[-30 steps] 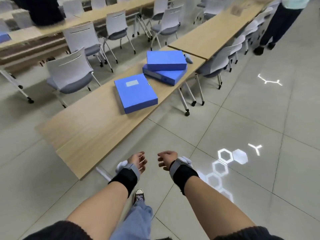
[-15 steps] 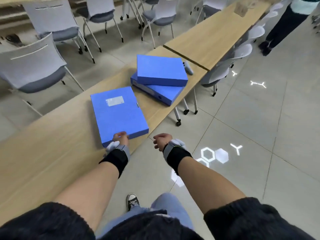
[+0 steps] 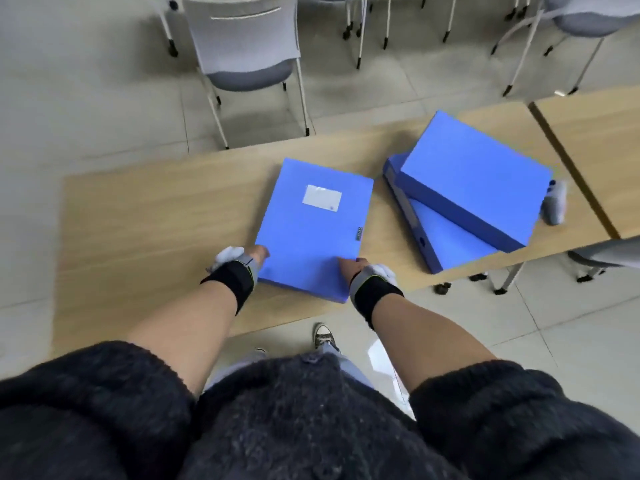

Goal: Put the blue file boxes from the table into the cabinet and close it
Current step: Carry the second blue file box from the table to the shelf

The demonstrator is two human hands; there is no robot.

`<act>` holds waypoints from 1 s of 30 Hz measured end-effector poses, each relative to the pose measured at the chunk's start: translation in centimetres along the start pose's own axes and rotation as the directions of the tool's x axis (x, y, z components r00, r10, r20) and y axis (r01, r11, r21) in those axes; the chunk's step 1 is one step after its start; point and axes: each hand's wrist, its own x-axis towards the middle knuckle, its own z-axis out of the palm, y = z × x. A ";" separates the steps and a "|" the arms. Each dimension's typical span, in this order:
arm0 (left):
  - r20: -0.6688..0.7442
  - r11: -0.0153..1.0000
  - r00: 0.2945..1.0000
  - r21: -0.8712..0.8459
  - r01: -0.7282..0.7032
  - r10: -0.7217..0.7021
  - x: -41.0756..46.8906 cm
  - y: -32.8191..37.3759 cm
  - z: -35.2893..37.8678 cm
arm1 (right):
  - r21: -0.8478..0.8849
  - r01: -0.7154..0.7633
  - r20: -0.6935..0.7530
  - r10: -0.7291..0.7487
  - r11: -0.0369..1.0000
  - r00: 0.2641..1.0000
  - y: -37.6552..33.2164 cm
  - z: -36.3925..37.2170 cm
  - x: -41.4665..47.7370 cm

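A blue file box (image 3: 311, 226) with a white label lies flat on the wooden table (image 3: 145, 216), right in front of me. My left hand (image 3: 247, 259) grips its near left corner. My right hand (image 3: 356, 268) rests on its near right corner, fingers on the lid. To the right, two more blue file boxes are stacked askew: the top box (image 3: 474, 181) lies across the lower box (image 3: 440, 237). The cabinet is out of view.
A small grey and white object (image 3: 554, 202) lies at the table's right end, beside the stack. A second table (image 3: 602, 147) abuts on the right. Grey chairs (image 3: 242, 46) stand beyond the table, and one chair seat (image 3: 609, 252) pokes in at the right.
I have stepped up to the table and now look straight down on it. My left hand stays at the labelled box's corner and my right hand has come onto its other near corner.
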 end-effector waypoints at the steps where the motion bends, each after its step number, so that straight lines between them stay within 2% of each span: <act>1: -0.051 0.999 0.998 -0.018 0.039 -0.039 -0.2 -0.1 0.0 | -0.060 0.006 -0.022 -0.007 0.998 1.000 -0.3 -0.4 0.4; 3: -0.144 0.989 0.982 -0.099 0.113 -0.126 -0.1 -0.6 0.0 | -0.117 -0.001 -0.053 -0.005 0.993 0.999 -0.6 -1.1 0.8; 6: -0.020 0.947 0.983 -0.273 0.171 -0.184 0.0 0.1 0.3 | -0.102 0.004 -0.024 -0.007 0.995 1.000 -0.5 -1.5 1.3; 7: -0.005 0.938 0.981 -0.294 0.183 -0.193 0.3 0.2 0.5 | -0.061 -0.003 -0.032 0.001 0.998 0.999 -0.3 -1.7 1.8; 10: -0.088 0.924 0.972 -0.339 0.176 -0.217 0.2 0.2 1.4 | 0.094 -0.053 -0.023 0.055 0.994 0.998 0.2 -2.5 2.8; 14: -0.102 0.845 0.951 -0.493 0.207 -0.293 0.2 -1.1 2.8 | -0.037 0.008 -0.028 -0.009 0.999 1.000 0.5 -3.7 3.4; 19: -0.260 0.661 0.884 -0.747 0.072 -0.389 0.1 -2.6 3.6 | -0.131 0.067 -0.051 -0.074 0.989 0.996 -0.1 -3.3 3.5; 20: -0.247 0.620 0.884 -0.782 0.060 -0.397 -0.3 -3.0 2.9 | -0.145 0.090 -0.041 -0.097 0.985 0.994 -0.5 -2.4 3.1; 21: -0.228 0.609 0.910 -0.793 0.033 -0.346 -0.4 -3.5 2.3 | -0.156 0.103 -0.035 -0.110 0.982 0.993 -0.9 -1.7 2.7; 22: -0.175 0.592 0.931 -0.804 0.052 -0.320 -0.2 -4.4 1.8 | -0.169 0.113 -0.033 -0.120 0.979 0.992 -1.4 -0.9 2.2; 23: -0.104 0.533 0.942 -0.841 0.088 -0.320 -0.2 -5.5 1.0 | -0.185 0.122 -0.029 -0.129 0.975 0.991 -1.9 0.0 1.6; 25: -0.020 0.472 0.943 -0.869 0.148 -0.333 0.1 -7.6 -0.3 | -0.249 0.132 -0.018 -0.141 0.960 0.990 -2.9 2.0 0.4; 26: -0.085 0.461 0.928 -0.882 0.100 -0.363 -0.2 -8.9 -0.9 | -0.277 0.142 -0.015 -0.152 0.950 0.988 -3.4 3.2 -0.3; 28: -0.242 0.383 0.810 -0.924 -0.023 -0.535 -0.6 -11.8 -2.3 | -0.317 0.165 -0.008 -0.177 0.934 0.984 -4.3 6.0 -1.9; 29: -0.266 0.366 0.778 -0.929 -0.051 -0.569 -1.0 -13.6 -3.4 | -0.332 0.179 0.003 -0.189 0.926 0.982 -4.8 7.7 -2.8; 30: -0.245 0.363 0.792 -0.931 -0.032 -0.559 -1.6 -15.3 -4.5 | -0.350 0.191 0.013 -0.199 0.917 0.980 -5.2 9.4 -3.6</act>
